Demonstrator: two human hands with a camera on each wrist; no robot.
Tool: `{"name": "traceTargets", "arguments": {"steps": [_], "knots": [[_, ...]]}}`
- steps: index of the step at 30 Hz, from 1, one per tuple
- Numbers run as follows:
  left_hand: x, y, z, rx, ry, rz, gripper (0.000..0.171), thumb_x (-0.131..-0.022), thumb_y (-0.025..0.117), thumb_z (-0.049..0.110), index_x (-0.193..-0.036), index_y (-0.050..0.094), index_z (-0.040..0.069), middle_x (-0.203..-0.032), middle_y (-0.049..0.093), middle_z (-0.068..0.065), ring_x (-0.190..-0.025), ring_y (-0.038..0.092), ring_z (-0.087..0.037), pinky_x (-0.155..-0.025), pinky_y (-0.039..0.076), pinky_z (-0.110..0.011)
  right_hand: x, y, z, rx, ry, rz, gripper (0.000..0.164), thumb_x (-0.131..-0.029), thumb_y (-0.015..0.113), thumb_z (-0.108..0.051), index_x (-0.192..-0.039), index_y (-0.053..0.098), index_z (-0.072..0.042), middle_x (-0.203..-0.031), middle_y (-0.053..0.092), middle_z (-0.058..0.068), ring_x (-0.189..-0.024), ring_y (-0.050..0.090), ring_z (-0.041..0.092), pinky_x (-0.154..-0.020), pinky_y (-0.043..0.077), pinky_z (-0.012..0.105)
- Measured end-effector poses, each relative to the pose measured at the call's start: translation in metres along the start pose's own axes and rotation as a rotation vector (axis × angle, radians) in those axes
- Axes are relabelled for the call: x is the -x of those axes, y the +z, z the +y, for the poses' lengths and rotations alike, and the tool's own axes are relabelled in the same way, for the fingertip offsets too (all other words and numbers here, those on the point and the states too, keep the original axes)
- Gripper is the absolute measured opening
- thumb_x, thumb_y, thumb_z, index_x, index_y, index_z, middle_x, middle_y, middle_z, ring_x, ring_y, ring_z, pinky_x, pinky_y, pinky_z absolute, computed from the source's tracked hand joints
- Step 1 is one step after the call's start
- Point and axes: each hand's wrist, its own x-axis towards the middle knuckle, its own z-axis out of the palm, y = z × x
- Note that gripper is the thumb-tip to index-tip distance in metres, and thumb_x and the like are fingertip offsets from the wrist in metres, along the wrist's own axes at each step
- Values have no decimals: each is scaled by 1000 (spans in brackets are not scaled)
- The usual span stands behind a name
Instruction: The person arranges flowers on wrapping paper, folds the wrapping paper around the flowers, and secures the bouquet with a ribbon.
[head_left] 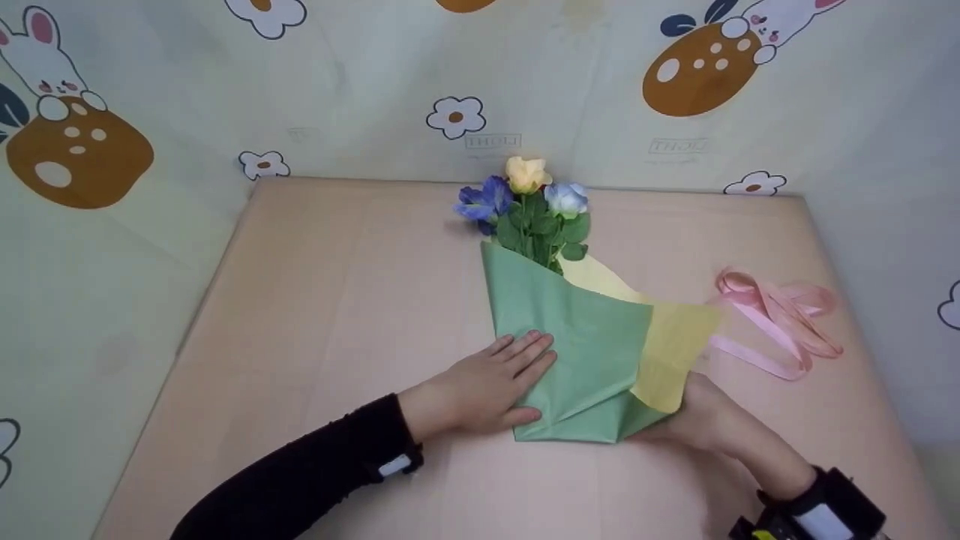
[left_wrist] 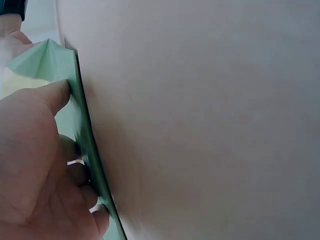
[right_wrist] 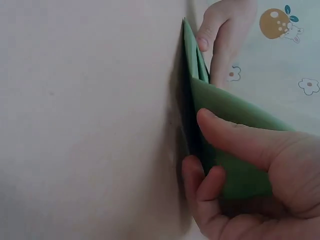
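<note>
A bouquet of artificial flowers (head_left: 526, 176), cream, pale blue and violet with green leaves, lies in green wrapping paper (head_left: 577, 337) with a yellow inner side (head_left: 671, 352). My left hand (head_left: 487, 382) rests with fingers spread on the paper's left part; the left wrist view shows its thumb (left_wrist: 55, 95) by the folded edge. At the lower right, my right hand (head_left: 697, 416) holds the paper's loose side. In the right wrist view its thumb (right_wrist: 235, 140) is on the green paper, with curled fingers (right_wrist: 202, 185) at the edge. The lower stems are hidden inside the wrap.
A loosely looped pink ribbon (head_left: 780, 319) lies on the table (head_left: 360, 285) to the right of the bouquet. A printed cloth (head_left: 360, 97) with rabbits and flowers hangs behind the table's back edge, close to the blooms.
</note>
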Motion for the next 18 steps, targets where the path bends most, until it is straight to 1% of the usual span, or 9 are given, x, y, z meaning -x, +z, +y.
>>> {"name": "traceTargets", "arguments": {"steps": [1, 3, 5, 8, 10, 12, 15, 17, 18], "knots": [[0, 0, 0, -1, 0, 0, 83, -116, 31, 61, -176, 10, 7, -183, 1, -14, -169, -2, -27, -135, 9, -44, -1, 1, 0, -41, -6, -9, 75, -73, 104, -22, -132, 63, 1, -121, 71, 8, -107, 61, 15, -96, 53, 28], [0, 0, 0, -1, 2, 1, 83, -116, 31, 61, -176, 10, 7, -183, 1, -14, -169, -1, -27, -135, 9, -45, -4, 3, -2, -155, 34, -57, 72, -75, 102, -15, -132, 61, 2, -120, 68, 10, -107, 60, 17, -96, 51, 25], [1, -1, 0, -2, 4, 4, 83, -116, 32, 61, -176, 10, 7, -183, 2, -14, -169, -1, -27, -135, 9, -45, -6, 4, -4, -270, 75, -101, 73, -78, 99, -7, -135, 56, 5, -122, 66, 13, -110, 62, 21, -95, 53, 26], [1, -1, 1, -1, 2, 7, 83, -116, 32, 60, -176, 10, 8, -183, 2, -14, -169, -1, -28, -135, 9, -45, -8, 5, -6, -412, 114, -140, 85, -81, 94, 0, -148, 43, 11, -131, 64, 21, -115, 67, 29, -95, 58, 30], [1, -1, 1, -10, -2, 10, 83, -116, 32, 60, -176, 9, 8, -183, 2, -14, -169, -1, -28, -135, 9, -46, -9, 5, -7, -484, 104, -163, 99, -83, 91, 2, -159, 30, 12, -139, 60, 27, -120, 68, 33, -98, 60, 32], [0, -1, 3, -34, -11, 6, 82, -116, 31, 60, -176, 9, 9, -183, 1, -14, -169, -1, -27, -135, 9, -46, -8, 5, -8, -507, 88, -191, 102, -83, 90, 3, -162, 27, 13, -144, 58, 29, -124, 66, 32, -101, 58, 31], [-1, -2, 8, -92, -25, -9, 79, -117, 29, 57, -176, 9, 9, -183, 1, -14, -169, -1, -27, -135, 9, -44, -6, 5, -9, -476, 87, -212, 95, -81, 92, 2, -158, 37, 12, -145, 59, 26, -126, 61, 26, -105, 49, 23], [-1, -3, 13, -134, -19, -18, 75, -119, 27, 53, -175, 10, 7, -183, 2, -15, -169, 1, -27, -135, 10, -42, -4, 7, -10, -430, 112, -201, 91, -78, 95, 0, -153, 45, 9, -146, 57, 23, -128, 55, 24, -107, 41, 17], [-1, -4, 15, -149, -9, -20, 74, -119, 26, 52, -175, 11, 6, -183, 3, -15, -169, 2, -27, -135, 11, -40, -3, 9, -11, -420, 129, -194, 91, -77, 96, 0, -153, 45, 8, -147, 56, 22, -129, 53, 24, -107, 38, 16]]}}
